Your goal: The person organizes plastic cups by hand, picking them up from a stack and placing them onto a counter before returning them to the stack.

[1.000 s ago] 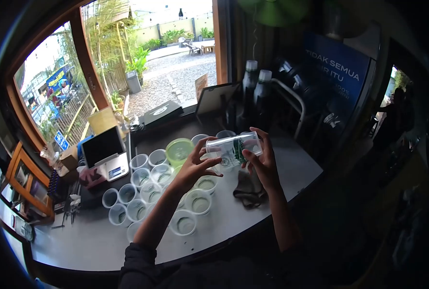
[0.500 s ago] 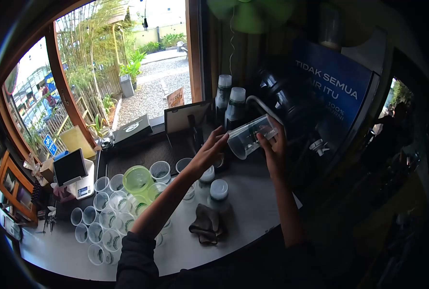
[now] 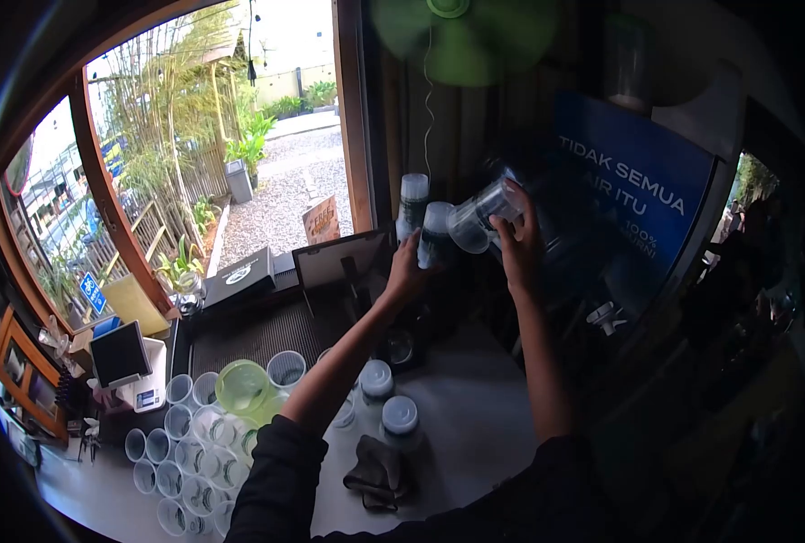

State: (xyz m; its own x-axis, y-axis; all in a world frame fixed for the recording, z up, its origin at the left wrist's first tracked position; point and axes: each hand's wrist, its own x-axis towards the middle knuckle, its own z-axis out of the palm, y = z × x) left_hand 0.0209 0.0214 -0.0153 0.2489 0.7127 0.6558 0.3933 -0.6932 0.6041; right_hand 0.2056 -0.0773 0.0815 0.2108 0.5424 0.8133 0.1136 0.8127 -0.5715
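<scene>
My right hand (image 3: 522, 246) grips a few nested clear plastic cups (image 3: 477, 220), tilted with their open ends toward the lower left. My left hand (image 3: 406, 271) is closed around the lower part of a tall stack of plastic cups (image 3: 436, 222) at the back of the counter; part of its grip is hidden. Just behind stands a second cup stack (image 3: 412, 195). Nearer to me are two lidded containers (image 3: 401, 416) and a crumpled dark cloth (image 3: 377, 471). Many open clear cups (image 3: 203, 496) stand grouped on the left, partly covered by my left forearm.
A pale green container (image 3: 242, 387) stands among the cups. Behind them lies a ribbed black mat (image 3: 249, 337), with a tablet (image 3: 120, 351) to the left. A green fan (image 3: 461, 36) hangs above, and a blue sign (image 3: 629, 181) stands at the right.
My left hand has left the held cups and moved to the stack at the back. My right hand has kept the cups and raised them slightly. The view has tilted up.
</scene>
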